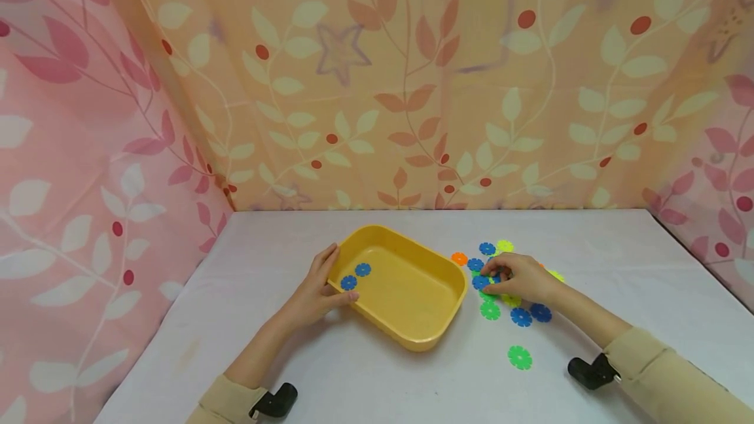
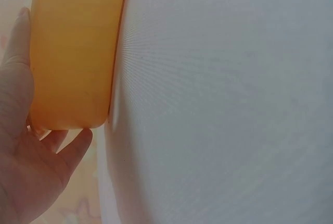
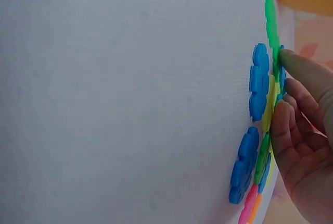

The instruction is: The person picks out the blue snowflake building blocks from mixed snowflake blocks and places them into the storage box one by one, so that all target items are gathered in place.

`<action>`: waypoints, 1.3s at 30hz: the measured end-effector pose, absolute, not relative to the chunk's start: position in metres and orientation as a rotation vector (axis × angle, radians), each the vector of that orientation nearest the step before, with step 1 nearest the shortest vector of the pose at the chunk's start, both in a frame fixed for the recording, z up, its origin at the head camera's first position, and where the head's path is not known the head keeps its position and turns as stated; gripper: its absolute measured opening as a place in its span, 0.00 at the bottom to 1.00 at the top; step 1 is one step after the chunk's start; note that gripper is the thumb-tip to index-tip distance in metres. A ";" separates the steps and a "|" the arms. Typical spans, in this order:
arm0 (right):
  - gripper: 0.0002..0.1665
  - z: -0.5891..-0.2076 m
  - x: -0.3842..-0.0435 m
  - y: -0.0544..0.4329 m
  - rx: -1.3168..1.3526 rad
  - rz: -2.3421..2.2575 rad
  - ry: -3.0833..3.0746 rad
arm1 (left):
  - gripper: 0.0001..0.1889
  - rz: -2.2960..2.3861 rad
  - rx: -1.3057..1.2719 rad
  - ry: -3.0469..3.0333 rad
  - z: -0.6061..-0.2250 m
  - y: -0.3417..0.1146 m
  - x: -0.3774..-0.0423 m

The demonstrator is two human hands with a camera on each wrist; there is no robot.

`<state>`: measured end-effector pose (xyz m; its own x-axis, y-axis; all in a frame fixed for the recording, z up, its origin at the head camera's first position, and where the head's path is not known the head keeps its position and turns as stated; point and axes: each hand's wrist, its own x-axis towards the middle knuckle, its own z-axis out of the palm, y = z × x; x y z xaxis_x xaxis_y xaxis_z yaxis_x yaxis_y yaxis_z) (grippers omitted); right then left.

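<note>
A yellow plastic tray (image 1: 406, 290) stands at an angle on the table. My left hand (image 1: 315, 296) grips its left end, thumb over the rim and fingers along the outer wall, as the left wrist view also shows. Two blue notched, flower-shaped discs (image 1: 362, 269) lie inside near that end. To the tray's right, my right hand (image 1: 524, 278) reaches into a loose pile of such discs. Its thumb and fingertips pinch a blue disc (image 1: 480, 282) at the pile's left side. The palm hides part of the pile.
Around the right hand lie more discs: an orange disc (image 1: 459, 258), a yellow disc (image 1: 504, 246), a green disc (image 1: 490, 310) and several blue ones. One green disc (image 1: 520, 357) lies apart, nearer the front. Patterned curtains (image 1: 406, 84) close off the table's back and sides.
</note>
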<state>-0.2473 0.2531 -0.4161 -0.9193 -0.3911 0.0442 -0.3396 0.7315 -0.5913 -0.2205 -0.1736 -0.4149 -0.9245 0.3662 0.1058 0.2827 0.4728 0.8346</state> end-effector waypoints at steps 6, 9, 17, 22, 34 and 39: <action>0.18 -0.418 -0.249 0.255 -0.633 -0.935 2.854 | 0.55 1.444 0.578 2.635 -0.416 -0.174 -0.222; 0.17 -0.419 -0.250 0.256 -0.640 -0.935 2.861 | 0.55 1.435 0.580 2.643 -0.417 -0.174 -0.222; 0.18 -0.422 -0.250 0.256 -0.630 -0.949 2.872 | 0.55 1.466 0.589 2.617 -0.418 -0.176 -0.222; 0.19 -0.422 -0.249 0.255 -0.618 -0.966 2.866 | 0.55 1.453 0.591 2.631 -0.417 -0.176 -0.222; 0.19 -0.421 -0.247 0.253 -0.580 -0.998 2.852 | 0.55 1.498 0.585 2.587 -0.414 -0.174 -0.220; 0.19 -0.421 -0.248 0.252 -0.562 -1.021 2.832 | 0.55 1.484 0.590 2.598 -0.414 -0.174 -0.220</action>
<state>-0.2481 0.2519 -0.4214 -0.9296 -0.3651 0.0494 -0.3126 0.7107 -0.6302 -0.2202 -0.1737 -0.4139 -0.9210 0.3738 0.1096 0.2843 0.4525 0.8453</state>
